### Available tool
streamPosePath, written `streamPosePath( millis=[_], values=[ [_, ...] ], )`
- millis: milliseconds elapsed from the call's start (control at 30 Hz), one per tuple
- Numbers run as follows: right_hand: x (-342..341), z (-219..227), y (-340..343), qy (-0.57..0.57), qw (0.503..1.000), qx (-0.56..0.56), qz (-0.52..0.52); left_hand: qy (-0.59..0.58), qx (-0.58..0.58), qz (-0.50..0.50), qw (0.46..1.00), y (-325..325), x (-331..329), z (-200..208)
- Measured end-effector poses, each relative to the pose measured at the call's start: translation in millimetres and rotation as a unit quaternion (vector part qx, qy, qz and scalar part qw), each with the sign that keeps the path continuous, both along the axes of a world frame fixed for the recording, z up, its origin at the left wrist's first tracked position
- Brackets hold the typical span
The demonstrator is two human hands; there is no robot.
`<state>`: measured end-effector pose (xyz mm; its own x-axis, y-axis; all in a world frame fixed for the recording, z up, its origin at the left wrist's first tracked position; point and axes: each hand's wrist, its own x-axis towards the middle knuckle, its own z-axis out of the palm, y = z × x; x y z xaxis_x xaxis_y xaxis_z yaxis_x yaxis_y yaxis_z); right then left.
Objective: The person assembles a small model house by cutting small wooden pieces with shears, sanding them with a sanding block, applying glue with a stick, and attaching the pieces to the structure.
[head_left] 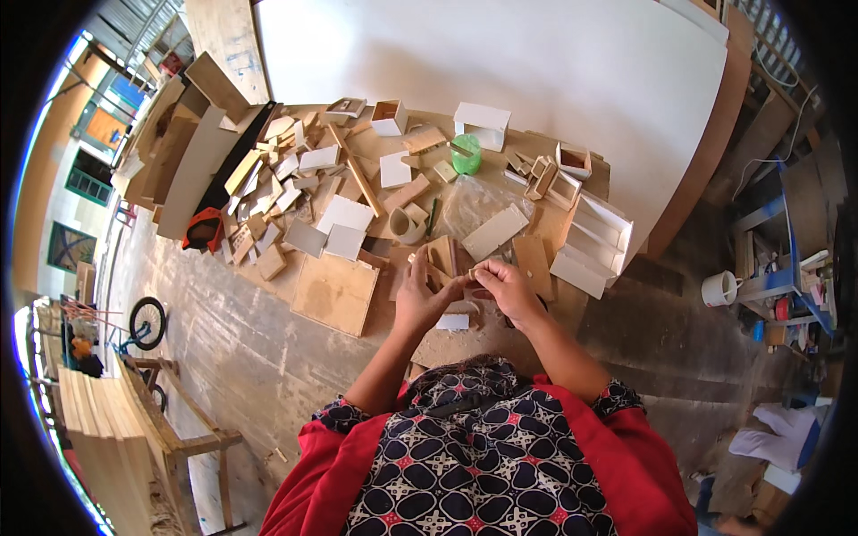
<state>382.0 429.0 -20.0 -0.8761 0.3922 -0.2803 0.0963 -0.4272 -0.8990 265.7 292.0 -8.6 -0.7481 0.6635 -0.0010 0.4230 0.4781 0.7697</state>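
My left hand point(421, 297) and my right hand point(508, 290) meet over the near edge of the work table. The right fingers pinch a tiny pale piece point(472, 274), too small to name. Against it lies the left thumb, while the other left fingers curl around something mostly hidden by the hand. Just beyond stands a light wooden piece point(441, 254). Below the hands is a small white block point(453, 321). A white cup-like container point(407, 226) sits past the left fingertips, and a pale wooden board point(495, 231) lies beyond the right hand.
Wood offcuts point(268, 192) are heaped on the table's left. A square plywood panel point(334, 293) lies at its near left. Farther back are a green plastic cup point(465, 154), clear plastic bag point(469, 205) and white box point(483, 125). An open white box point(597, 234) stands right.
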Motion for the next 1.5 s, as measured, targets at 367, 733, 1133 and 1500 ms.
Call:
streamPosePath(
  millis=[367, 733, 1133, 1500],
  values=[
    [-1, 55, -9, 0.035, 0.822, 0.568, -0.012, -0.732, 0.3, 0.019, 0.612, -4, 7, 12],
    [14, 67, -31, 0.087, 0.804, 0.586, 0.051, -0.709, 0.34, 0.095, 0.611, 1, 24, 21],
    [7, 76, -8, 0.082, 0.84, 0.536, -0.031, -0.76, 0.389, -0.075, 0.515, 3, 10, 22],
    [17, 72, -17, 0.078, 0.784, 0.615, 0.015, -0.686, 0.339, 0.05, 0.643, 3, 29, 33]
  ],
)
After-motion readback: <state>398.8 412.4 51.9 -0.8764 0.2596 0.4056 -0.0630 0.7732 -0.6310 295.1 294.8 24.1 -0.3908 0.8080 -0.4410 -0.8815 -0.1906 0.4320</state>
